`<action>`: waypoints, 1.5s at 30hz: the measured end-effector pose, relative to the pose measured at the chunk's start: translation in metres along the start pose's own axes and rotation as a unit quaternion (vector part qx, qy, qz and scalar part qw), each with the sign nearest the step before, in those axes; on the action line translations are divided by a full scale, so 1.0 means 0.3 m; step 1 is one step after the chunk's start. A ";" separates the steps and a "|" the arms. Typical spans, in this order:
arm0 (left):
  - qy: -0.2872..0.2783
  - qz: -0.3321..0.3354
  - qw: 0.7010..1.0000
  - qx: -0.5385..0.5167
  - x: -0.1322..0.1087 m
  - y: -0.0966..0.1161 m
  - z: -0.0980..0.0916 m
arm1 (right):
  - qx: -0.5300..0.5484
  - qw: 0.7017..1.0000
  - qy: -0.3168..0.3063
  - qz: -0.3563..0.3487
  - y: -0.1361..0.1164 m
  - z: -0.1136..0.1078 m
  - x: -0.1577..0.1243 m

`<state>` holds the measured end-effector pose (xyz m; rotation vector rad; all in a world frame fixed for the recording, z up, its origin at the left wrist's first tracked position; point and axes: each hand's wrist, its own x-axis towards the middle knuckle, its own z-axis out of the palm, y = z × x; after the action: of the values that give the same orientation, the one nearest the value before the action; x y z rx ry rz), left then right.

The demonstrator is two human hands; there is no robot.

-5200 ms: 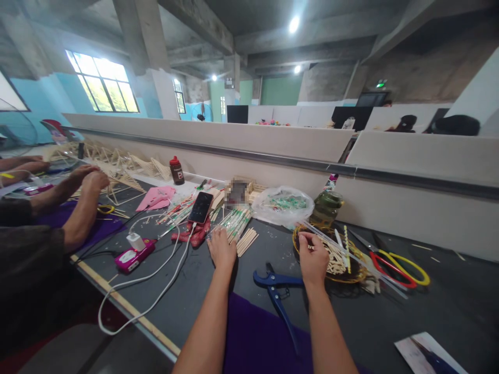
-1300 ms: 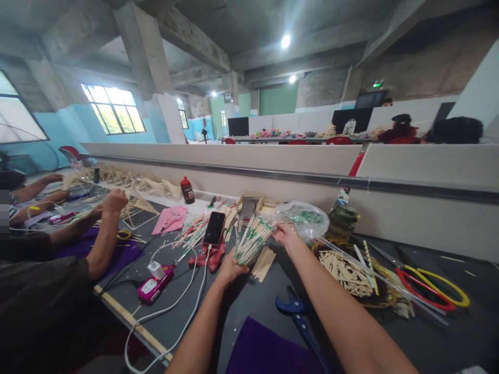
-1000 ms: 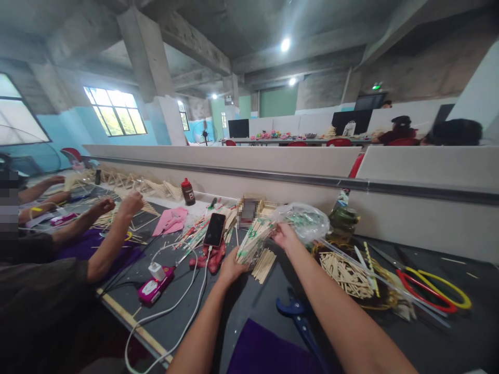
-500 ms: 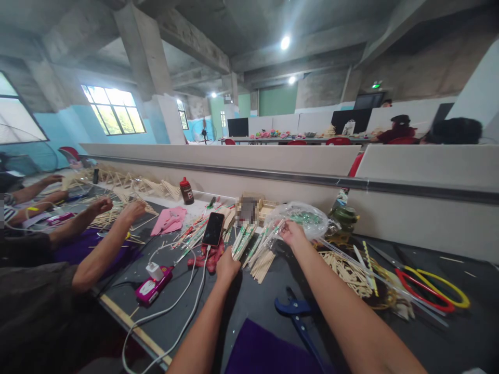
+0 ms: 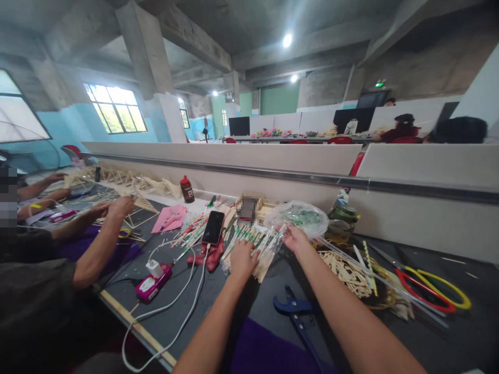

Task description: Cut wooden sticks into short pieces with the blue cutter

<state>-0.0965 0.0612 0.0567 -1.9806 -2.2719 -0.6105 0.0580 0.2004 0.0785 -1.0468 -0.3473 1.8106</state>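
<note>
My left hand lies over a spread of chopsticks in green-printed wrappers, its fingers apart on them. To its right, my right hand pinches the end of a clear plastic wrapper. Bare wooden sticks lie between the two hands, their near ends showing. Behind my right hand sits a clear plastic bag with green scraps in it.
A phone on a cable, a pink power strip, blue cutters, scissors, a basket of short sticks and a brown bottle surround the work. Another person's arms are at the left.
My left hand has moved right and up, from the near ends of the wrapped chopsticks onto them. The wrapped chopsticks are more spread out. My right hand has barely moved.
</note>
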 end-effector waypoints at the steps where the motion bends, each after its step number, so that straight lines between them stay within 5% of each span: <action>1: -0.023 -0.002 1.000 0.005 0.005 0.011 0.012 | 0.000 1.000 -0.002 -0.002 0.001 -0.002 -0.002; 9: -0.077 -0.082 0.993 -0.025 0.015 0.026 0.062 | 0.004 1.000 -0.018 -0.018 0.006 -0.003 -0.037; 19: -0.060 -0.126 0.981 -0.134 0.039 -0.082 -0.033 | 0.034 0.998 -0.019 -0.044 -0.094 -0.006 -0.064; 23: -0.035 -0.103 0.976 -0.187 0.036 -0.084 -0.086 | 0.038 0.998 -0.030 -0.045 -0.083 0.008 -0.082; 31: -0.072 -0.012 0.951 -0.301 -0.015 0.058 -0.102 | 0.046 0.997 -0.040 -0.056 0.026 0.079 -0.117; 35: -0.039 -0.014 0.962 -0.271 -0.025 0.032 -0.124 | 0.057 0.994 -0.042 -0.078 0.034 0.085 -0.114; 40: -0.055 -0.100 0.990 -0.085 -0.018 -0.105 -0.155 | 0.087 0.986 -0.029 -0.137 -0.084 0.028 -0.109; 45: -0.114 -0.150 0.982 0.007 -0.028 -0.163 -0.082 | 0.110 0.969 -0.038 -0.217 -0.280 -0.036 -0.121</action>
<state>-0.1472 0.0405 0.0646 -1.7977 -2.7335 -0.4016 0.1229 0.2077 0.1436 -0.6844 -0.3789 1.4553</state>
